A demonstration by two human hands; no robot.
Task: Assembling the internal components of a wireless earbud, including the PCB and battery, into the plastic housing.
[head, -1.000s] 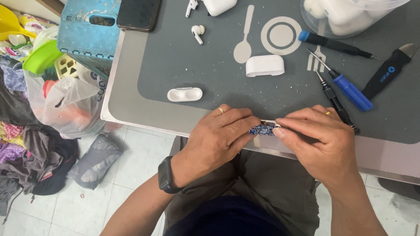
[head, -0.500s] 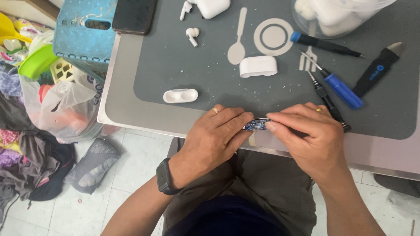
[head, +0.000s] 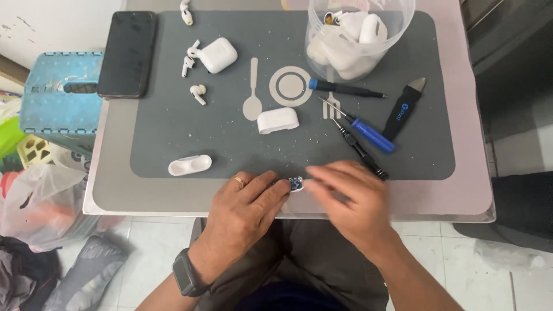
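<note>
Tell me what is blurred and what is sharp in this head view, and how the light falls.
Head view: the right hand is smeared by motion blur, its fingers streaked; the left hand and the small blue part it pinches are fairly sharp; the tools and white cases on the grey mat are crisp; light is soft and even, shadows faint, no strong glare.

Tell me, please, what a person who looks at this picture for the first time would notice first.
The eye goes first to the two hands at the near edge of the grey mat: the left hand pinches a small blue part, and the blurred right hand reaches toward it. Next come the clear plastic tub of white earbud cases at the far side and the blue-handled screwdriver to the right.
</note>
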